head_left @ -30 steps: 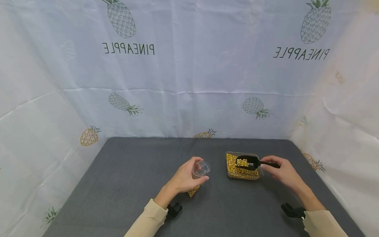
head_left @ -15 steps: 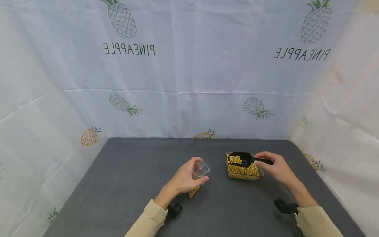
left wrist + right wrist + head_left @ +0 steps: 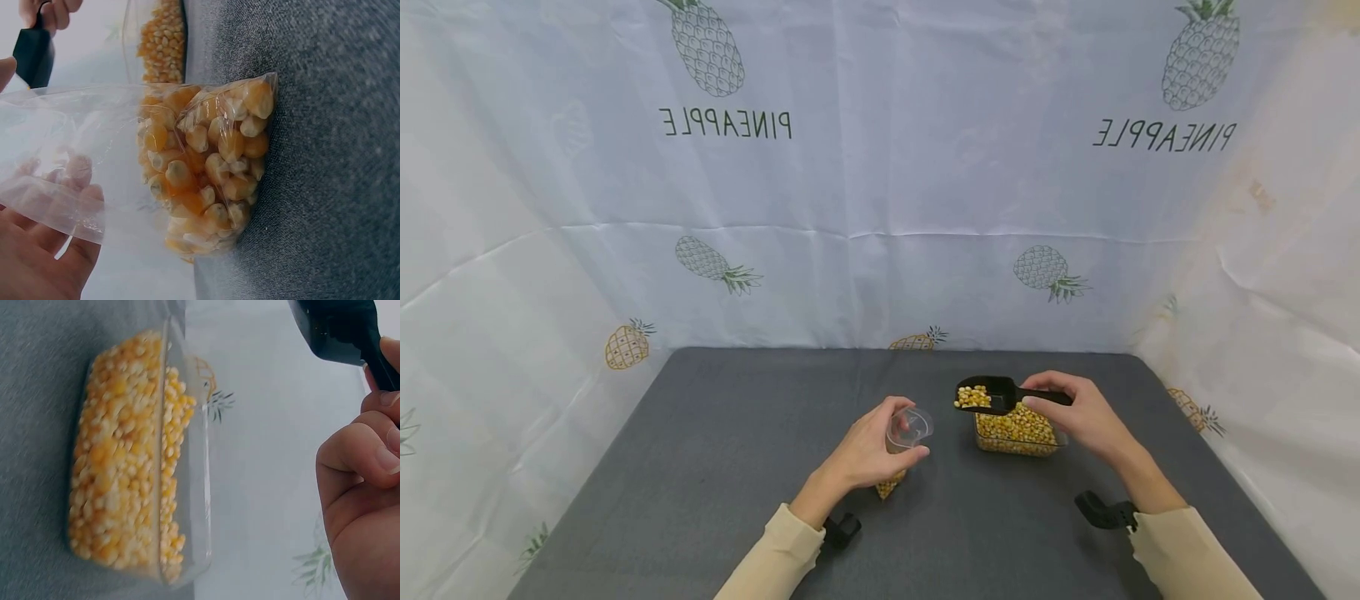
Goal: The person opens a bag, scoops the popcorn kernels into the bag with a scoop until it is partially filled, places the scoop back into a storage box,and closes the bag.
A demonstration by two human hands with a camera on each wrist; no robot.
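My left hand (image 3: 868, 446) holds a clear plastic bag (image 3: 119, 103) upright on the table, thumb and fingers round its top. The bag's mouth is spread, and corn kernels (image 3: 206, 156) fill its lower part. With its fingers round the handle, my right hand (image 3: 1093, 417) grips a black scoop (image 3: 1003, 396). Some corn kernels (image 3: 973, 397) lie in the scoop's bowl. The scoop is above the far left side of a clear rectangular container (image 3: 1060, 437) full of corn, to the right of the bag. In the right wrist view, only the scoop's underside shows.
The dark grey table (image 3: 737, 450) carries the bag and the container. A pale curtain (image 3: 850, 167) with pineapple prints hangs behind the table and along both sides. Black straps (image 3: 1105, 510) sit on the wrists.
My right hand has lifted the scoop with kernels out of the container and moved it left and up. My left hand and the bag have stayed in place.
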